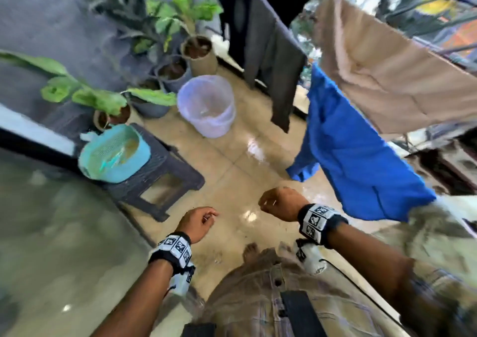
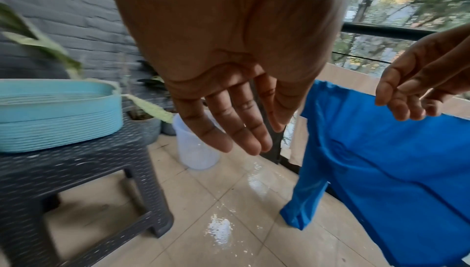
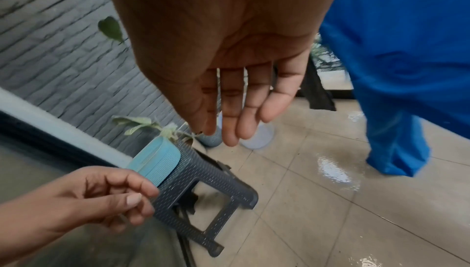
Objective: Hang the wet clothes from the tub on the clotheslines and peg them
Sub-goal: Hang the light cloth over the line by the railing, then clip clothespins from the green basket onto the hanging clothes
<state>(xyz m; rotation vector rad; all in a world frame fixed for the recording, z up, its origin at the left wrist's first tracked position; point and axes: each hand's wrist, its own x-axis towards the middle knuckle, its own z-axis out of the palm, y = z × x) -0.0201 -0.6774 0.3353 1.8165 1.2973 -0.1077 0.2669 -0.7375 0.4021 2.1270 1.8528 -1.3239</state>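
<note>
Both hands, left (image 1: 197, 223) and right (image 1: 280, 203), hang loose-fingered with empty grip; the blue shirt (image 1: 353, 153) hangs on the line just right of them.

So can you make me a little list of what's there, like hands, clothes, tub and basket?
left hand: holds nothing, fingers loose
right hand: holds nothing, fingers loose
blue shirt: hanging on the line
beige cloth: hanging on a line, beside the blue shirt
grey clothes: hanging further back
tub: on the floor, looks empty
basket: on the stool
floor: wet, shiny
</note>
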